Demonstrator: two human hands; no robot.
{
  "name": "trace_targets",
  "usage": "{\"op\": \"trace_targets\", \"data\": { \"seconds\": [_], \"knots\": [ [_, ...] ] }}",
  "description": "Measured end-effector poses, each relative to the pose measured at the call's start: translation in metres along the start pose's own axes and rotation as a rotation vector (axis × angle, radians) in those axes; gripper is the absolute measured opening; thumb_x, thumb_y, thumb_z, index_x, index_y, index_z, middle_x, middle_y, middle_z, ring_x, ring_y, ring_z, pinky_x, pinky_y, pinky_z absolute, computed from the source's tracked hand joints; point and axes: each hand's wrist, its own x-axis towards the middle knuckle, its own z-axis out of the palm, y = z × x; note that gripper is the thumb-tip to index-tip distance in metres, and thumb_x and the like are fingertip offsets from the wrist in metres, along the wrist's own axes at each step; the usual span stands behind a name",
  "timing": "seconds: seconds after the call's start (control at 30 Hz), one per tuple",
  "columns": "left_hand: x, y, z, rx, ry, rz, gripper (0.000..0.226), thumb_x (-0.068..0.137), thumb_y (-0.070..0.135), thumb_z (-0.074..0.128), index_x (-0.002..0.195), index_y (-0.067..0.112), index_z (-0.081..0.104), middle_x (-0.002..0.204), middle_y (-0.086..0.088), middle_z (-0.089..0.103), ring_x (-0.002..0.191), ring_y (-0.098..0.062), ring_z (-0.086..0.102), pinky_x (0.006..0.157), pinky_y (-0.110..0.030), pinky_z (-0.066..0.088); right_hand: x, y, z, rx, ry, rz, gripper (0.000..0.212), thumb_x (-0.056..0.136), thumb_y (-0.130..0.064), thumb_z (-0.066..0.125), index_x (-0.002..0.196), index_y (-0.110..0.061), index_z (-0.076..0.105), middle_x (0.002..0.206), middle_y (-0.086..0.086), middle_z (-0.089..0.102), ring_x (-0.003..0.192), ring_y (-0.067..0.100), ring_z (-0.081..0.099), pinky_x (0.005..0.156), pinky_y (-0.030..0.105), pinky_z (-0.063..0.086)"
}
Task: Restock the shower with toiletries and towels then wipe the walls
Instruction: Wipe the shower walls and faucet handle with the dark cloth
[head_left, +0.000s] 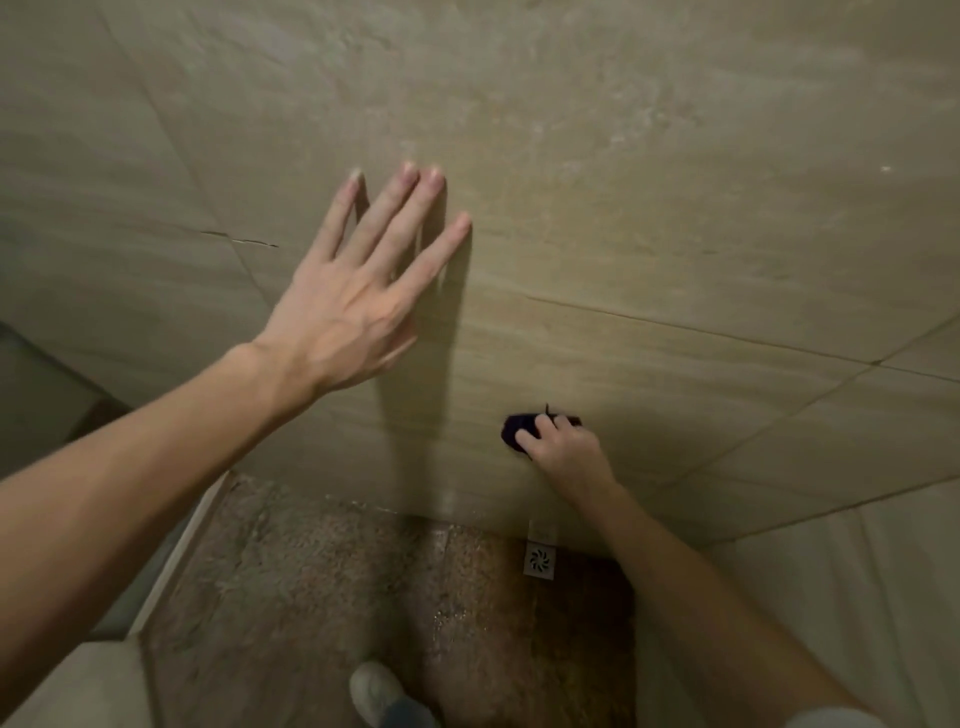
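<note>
A beige tiled shower wall (649, 182) fills most of the view. My left hand (358, 296) lies flat on it with straight, spread fingers at middle left. Lower down and to the right, my right hand (563, 449) grips a small dark cloth (517, 428) and presses it against the wall just above the floor. Most of the cloth is hidden under my fingers.
The brown speckled shower floor (311, 597) looks wet, with a square metal drain (540, 560) at the foot of the wall. A pale threshold (176, 551) borders the floor on the left. My shoe (374, 688) stands at the bottom centre. A side wall (857, 597) closes the right.
</note>
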Motion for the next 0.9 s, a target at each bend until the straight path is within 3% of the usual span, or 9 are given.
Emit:
{"op": "trace_targets", "data": {
  "seconds": [0.07,0.13,0.23,0.3,0.4,0.47,0.57,0.7,0.9],
  "knots": [
    [-0.003,-0.005,0.009,-0.004,-0.004,0.05,0.114,0.079,0.035,0.073,0.162,0.014,-0.002,0.164,-0.021,-0.017,0.155,-0.041,-0.006,0.122,-0.064,0.005,0.011,-0.006,-0.016,0.146,-0.197,0.112,0.027,0.082,-0.013,0.074,0.107,-0.02,0.065,0.101,0.005,0.063,0.086,0.026,0.065,0.063,0.036,0.055],
    [-0.005,-0.011,0.013,-0.007,-0.007,0.095,0.114,0.08,0.038,0.073,0.162,0.013,-0.002,0.164,-0.022,-0.015,0.154,-0.042,-0.007,0.123,-0.063,0.004,0.028,-0.011,-0.037,0.414,-0.284,0.227,0.024,0.089,-0.013,0.064,0.111,-0.024,0.064,0.106,-0.003,0.062,0.096,0.019,0.062,0.073,0.031,0.055],
    [-0.011,-0.025,0.008,0.002,-0.057,0.204,0.103,0.087,0.051,0.061,0.162,0.012,0.002,0.164,-0.027,-0.015,0.154,-0.041,-0.012,0.124,-0.059,0.003,0.062,-0.024,-0.078,0.871,-0.286,0.383,0.024,0.087,-0.01,0.069,0.106,-0.024,0.067,0.101,-0.008,0.069,0.094,0.007,0.067,0.078,0.026,0.058],
    [-0.023,-0.04,0.006,-0.024,-0.1,0.273,0.089,0.09,0.048,0.056,0.16,0.009,0.017,0.165,-0.028,-0.01,0.155,-0.039,-0.009,0.125,-0.055,0.007,0.084,-0.04,-0.103,1.114,-0.258,0.402,0.029,0.082,-0.004,0.076,0.107,-0.017,0.069,0.101,-0.003,0.072,0.092,0.008,0.07,0.079,0.024,0.058],
    [-0.062,-0.065,0.016,-0.161,-0.199,0.201,0.072,0.091,0.04,0.054,0.152,0.007,0.036,0.165,-0.027,0.009,0.154,-0.038,0.015,0.123,-0.05,0.026,0.115,-0.075,-0.122,1.414,-0.182,0.439,0.034,0.081,-0.002,0.078,0.112,-0.012,0.068,0.105,0.005,0.074,0.096,0.018,0.072,0.083,0.03,0.06],
    [-0.097,-0.081,0.027,-0.253,-0.302,0.064,0.065,0.095,0.04,0.047,0.151,0.009,0.037,0.162,-0.023,0.025,0.146,-0.035,0.036,0.117,-0.047,0.037,0.137,-0.103,-0.122,1.615,-0.187,0.453,0.037,0.083,-0.003,0.077,0.118,-0.01,0.066,0.111,0.01,0.073,0.101,0.027,0.072,0.087,0.04,0.06],
    [-0.15,-0.104,0.04,-0.401,-0.452,-0.261,0.059,0.102,0.044,0.037,0.155,0.017,0.031,0.152,-0.012,0.047,0.134,-0.026,0.051,0.112,-0.041,0.043,0.175,-0.146,-0.115,1.769,-0.287,0.459,0.04,0.085,-0.004,0.075,0.123,-0.01,0.062,0.116,0.014,0.071,0.105,0.035,0.07,0.089,0.048,0.059],
    [-0.23,-0.121,0.059,-0.569,-0.608,-0.676,0.054,0.104,0.05,0.036,0.152,0.025,0.035,0.147,-0.005,0.053,0.13,-0.02,0.054,0.108,-0.037,0.046,0.224,-0.208,-0.104,1.802,-0.487,0.491,0.039,0.086,-0.005,0.073,0.123,-0.011,0.062,0.118,0.017,0.07,0.104,0.036,0.07,0.09,0.052,0.058],
    [-0.373,-0.098,0.086,-0.771,-0.827,-1.279,0.059,0.092,0.06,0.037,0.14,0.029,0.051,0.134,0.001,0.066,0.121,-0.019,0.062,0.099,-0.029,0.049,0.291,-0.295,-0.086,1.673,-0.749,0.216,0.054,0.083,0.001,0.073,0.131,-0.018,0.058,0.124,0.005,0.066,0.11,0.028,0.067,0.096,0.049,0.056]
  ]
}}
